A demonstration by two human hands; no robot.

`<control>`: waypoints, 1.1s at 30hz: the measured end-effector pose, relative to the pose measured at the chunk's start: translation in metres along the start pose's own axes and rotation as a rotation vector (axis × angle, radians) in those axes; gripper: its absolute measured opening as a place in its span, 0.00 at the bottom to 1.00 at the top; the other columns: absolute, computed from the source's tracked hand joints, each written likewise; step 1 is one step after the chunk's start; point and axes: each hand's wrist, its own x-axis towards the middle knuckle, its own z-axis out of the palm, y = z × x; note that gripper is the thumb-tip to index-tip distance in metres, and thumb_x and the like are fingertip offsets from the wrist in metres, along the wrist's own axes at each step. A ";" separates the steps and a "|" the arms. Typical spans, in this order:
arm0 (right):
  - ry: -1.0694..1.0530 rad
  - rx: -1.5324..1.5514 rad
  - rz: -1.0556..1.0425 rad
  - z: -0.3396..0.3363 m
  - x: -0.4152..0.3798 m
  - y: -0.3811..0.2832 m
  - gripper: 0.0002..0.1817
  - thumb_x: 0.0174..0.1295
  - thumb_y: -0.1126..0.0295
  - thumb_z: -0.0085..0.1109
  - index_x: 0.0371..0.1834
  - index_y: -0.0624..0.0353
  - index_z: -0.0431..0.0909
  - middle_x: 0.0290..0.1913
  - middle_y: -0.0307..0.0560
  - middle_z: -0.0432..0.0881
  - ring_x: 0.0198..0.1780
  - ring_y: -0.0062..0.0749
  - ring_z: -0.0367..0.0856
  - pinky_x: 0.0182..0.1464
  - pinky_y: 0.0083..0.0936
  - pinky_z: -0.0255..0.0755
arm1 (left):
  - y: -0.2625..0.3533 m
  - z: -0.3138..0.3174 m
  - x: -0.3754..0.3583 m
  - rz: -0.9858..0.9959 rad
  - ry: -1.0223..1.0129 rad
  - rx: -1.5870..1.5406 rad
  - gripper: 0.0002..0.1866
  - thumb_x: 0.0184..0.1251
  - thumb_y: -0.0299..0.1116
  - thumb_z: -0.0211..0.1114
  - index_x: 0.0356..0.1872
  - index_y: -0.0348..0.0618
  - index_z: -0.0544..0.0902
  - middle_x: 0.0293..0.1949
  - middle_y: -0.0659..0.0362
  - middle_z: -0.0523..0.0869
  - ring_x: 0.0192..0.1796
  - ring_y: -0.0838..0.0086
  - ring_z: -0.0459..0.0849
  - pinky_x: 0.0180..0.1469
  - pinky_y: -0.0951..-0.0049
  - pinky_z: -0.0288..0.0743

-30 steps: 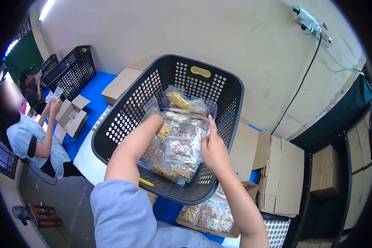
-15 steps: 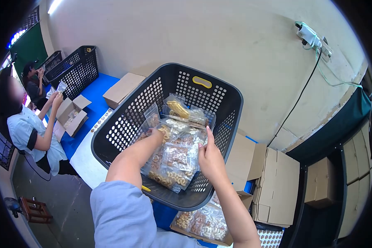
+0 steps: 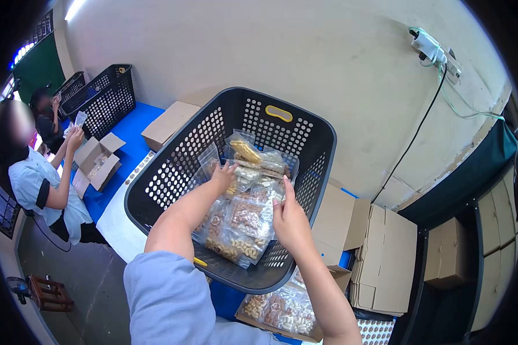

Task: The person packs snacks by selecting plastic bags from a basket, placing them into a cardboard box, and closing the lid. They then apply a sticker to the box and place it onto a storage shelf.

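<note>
A large black perforated basket (image 3: 288, 122) sits tilted at the centre, with clear bags of nuts (image 3: 250, 215) piled inside. My left hand (image 3: 223, 177) reaches over the left part of the pile, fingers apart, touching the bags near its top. My right hand (image 3: 290, 218) rests at the right side of the pile, its index finger extended upward along the bags. A bag with yellowish contents (image 3: 246, 152) lies at the top of the pile. Below the basket, an open cardboard box (image 3: 248, 319) holds more bags of nuts.
At left, a co-worker in a light shirt (image 3: 34, 178) handles a small bag beside an open box (image 3: 106, 172). Another person (image 3: 45, 118) is behind, near black baskets (image 3: 106, 95). Flattened cartons (image 3: 388, 259) stand at right, beside a shelf (image 3: 477, 270). A power strip (image 3: 429, 46) hangs on the wall.
My left hand has moved up the pile, and its fingers are more spread. My right hand has hardly moved. The co-worker's hands have shifted slightly left.
</note>
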 end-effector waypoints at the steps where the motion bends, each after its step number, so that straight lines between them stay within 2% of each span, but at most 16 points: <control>1: 0.003 0.000 0.002 0.000 0.000 0.000 0.31 0.71 0.67 0.45 0.75 0.62 0.49 0.42 0.68 0.81 0.45 0.62 0.80 0.49 0.47 0.73 | 0.001 -0.003 0.001 0.009 -0.020 -0.029 0.34 0.60 0.42 0.67 0.69 0.52 0.71 0.79 0.58 0.45 0.78 0.56 0.53 0.69 0.39 0.59; 7: 0.018 -0.003 -0.007 0.001 0.001 0.003 0.32 0.71 0.68 0.45 0.75 0.63 0.47 0.43 0.69 0.81 0.45 0.63 0.80 0.49 0.47 0.73 | -0.009 -0.026 0.023 0.155 -0.059 -0.274 0.45 0.41 0.44 0.81 0.67 0.56 0.74 0.73 0.58 0.66 0.70 0.60 0.68 0.69 0.36 0.57; 8: 0.075 -0.003 -0.039 0.006 0.002 0.009 0.33 0.70 0.68 0.46 0.76 0.61 0.46 0.36 0.64 0.81 0.39 0.58 0.81 0.45 0.45 0.73 | -0.012 -0.049 0.018 0.073 -0.006 -0.324 0.31 0.40 0.40 0.81 0.53 0.52 0.86 0.56 0.56 0.84 0.56 0.64 0.83 0.64 0.51 0.71; 9: 0.135 -0.003 -0.071 0.007 0.003 0.011 0.35 0.70 0.69 0.47 0.77 0.59 0.45 0.29 0.58 0.81 0.33 0.53 0.82 0.41 0.43 0.73 | -0.024 -0.065 0.021 0.077 0.004 -0.314 0.31 0.40 0.40 0.81 0.53 0.52 0.86 0.56 0.56 0.84 0.56 0.64 0.83 0.64 0.51 0.71; 11: 0.157 0.011 -0.048 0.003 0.001 0.008 0.36 0.70 0.69 0.47 0.78 0.60 0.43 0.31 0.59 0.81 0.33 0.52 0.81 0.42 0.42 0.73 | -0.049 -0.095 0.026 0.117 0.071 -0.756 0.13 0.42 0.32 0.79 0.34 0.48 0.91 0.37 0.57 0.90 0.41 0.68 0.89 0.49 0.68 0.81; 13: 0.204 0.107 -0.046 0.000 0.002 0.007 0.34 0.71 0.68 0.45 0.77 0.63 0.43 0.51 0.73 0.77 0.52 0.64 0.77 0.56 0.47 0.70 | -0.055 -0.145 -0.003 0.154 0.264 -0.811 0.06 0.43 0.25 0.77 0.24 0.46 0.91 0.26 0.59 0.90 0.30 0.71 0.88 0.38 0.73 0.81; 14: 0.239 0.100 -0.050 0.001 0.001 0.008 0.36 0.70 0.68 0.48 0.77 0.61 0.44 0.61 0.72 0.70 0.61 0.63 0.70 0.63 0.47 0.65 | -0.056 -0.169 -0.021 0.183 0.276 -0.853 0.08 0.43 0.23 0.75 0.28 0.45 0.91 0.29 0.58 0.90 0.32 0.71 0.89 0.39 0.71 0.82; 19: 0.570 -0.056 -0.177 -0.006 -0.009 0.003 0.41 0.63 0.65 0.61 0.76 0.59 0.50 0.69 0.65 0.58 0.69 0.61 0.58 0.68 0.52 0.56 | -0.023 -0.262 -0.121 0.338 0.236 -0.684 0.08 0.46 0.22 0.72 0.30 0.43 0.90 0.30 0.54 0.90 0.35 0.66 0.89 0.40 0.67 0.82; 21: 0.579 -0.216 -0.527 -0.011 -0.018 -0.004 0.36 0.59 0.63 0.66 0.70 0.59 0.62 0.65 0.62 0.64 0.66 0.58 0.62 0.68 0.52 0.57 | 0.009 -0.280 -0.176 0.382 0.302 -0.612 0.05 0.49 0.25 0.66 0.28 0.41 0.89 0.30 0.51 0.88 0.35 0.60 0.88 0.41 0.64 0.80; 22: 0.583 -0.139 -0.571 -0.008 -0.023 -0.001 0.24 0.56 0.66 0.69 0.55 0.60 0.75 0.56 0.58 0.75 0.58 0.53 0.72 0.66 0.49 0.60 | 0.021 -0.275 -0.196 0.440 0.493 -0.433 0.05 0.51 0.27 0.65 0.27 0.43 0.88 0.30 0.51 0.88 0.40 0.61 0.87 0.47 0.64 0.78; 23: 0.601 -0.128 -0.568 -0.009 -0.036 0.000 0.24 0.56 0.66 0.69 0.55 0.60 0.75 0.56 0.58 0.75 0.58 0.53 0.72 0.66 0.49 0.60 | 0.033 -0.297 -0.235 0.444 0.491 -0.170 0.06 0.51 0.28 0.64 0.31 0.46 0.87 0.35 0.53 0.88 0.44 0.64 0.86 0.54 0.65 0.75; 24: 0.647 -0.039 -0.549 -0.016 -0.055 0.004 0.19 0.55 0.68 0.70 0.49 0.61 0.77 0.48 0.55 0.78 0.53 0.50 0.76 0.65 0.47 0.62 | 0.041 -0.290 -0.256 0.463 0.788 -0.168 0.08 0.54 0.28 0.64 0.36 0.49 0.84 0.38 0.58 0.87 0.46 0.68 0.85 0.59 0.63 0.72; 26: 0.820 0.123 -0.440 -0.030 -0.095 0.010 0.11 0.55 0.73 0.70 0.40 0.62 0.80 0.36 0.48 0.83 0.44 0.41 0.81 0.60 0.42 0.68 | 0.061 -0.295 -0.311 0.435 1.260 -0.376 0.08 0.57 0.29 0.66 0.38 0.50 0.82 0.41 0.63 0.87 0.46 0.70 0.85 0.58 0.61 0.73; 28: 0.987 0.566 -0.244 -0.044 -0.126 0.012 0.04 0.59 0.76 0.67 0.35 0.62 0.81 0.32 0.42 0.84 0.40 0.29 0.82 0.54 0.31 0.72 | 0.073 -0.258 -0.353 0.485 1.385 -0.609 0.13 0.55 0.30 0.70 0.44 0.52 0.83 0.42 0.64 0.86 0.50 0.71 0.84 0.62 0.64 0.71; 29: 1.013 0.933 -0.128 -0.049 -0.140 0.014 0.03 0.62 0.76 0.66 0.35 0.62 0.81 0.33 0.39 0.84 0.39 0.23 0.81 0.51 0.25 0.72 | 0.081 -0.239 -0.361 0.557 1.368 -0.811 0.11 0.57 0.30 0.70 0.42 0.51 0.83 0.42 0.65 0.86 0.49 0.72 0.84 0.60 0.65 0.72; 33: 1.011 0.984 0.050 -0.061 -0.196 0.035 0.02 0.64 0.75 0.63 0.34 0.62 0.82 0.35 0.39 0.85 0.40 0.17 0.80 0.47 0.16 0.72 | 0.147 -0.188 -0.334 0.543 0.967 -1.387 0.14 0.60 0.30 0.67 0.47 0.43 0.81 0.47 0.57 0.84 0.52 0.67 0.82 0.59 0.63 0.72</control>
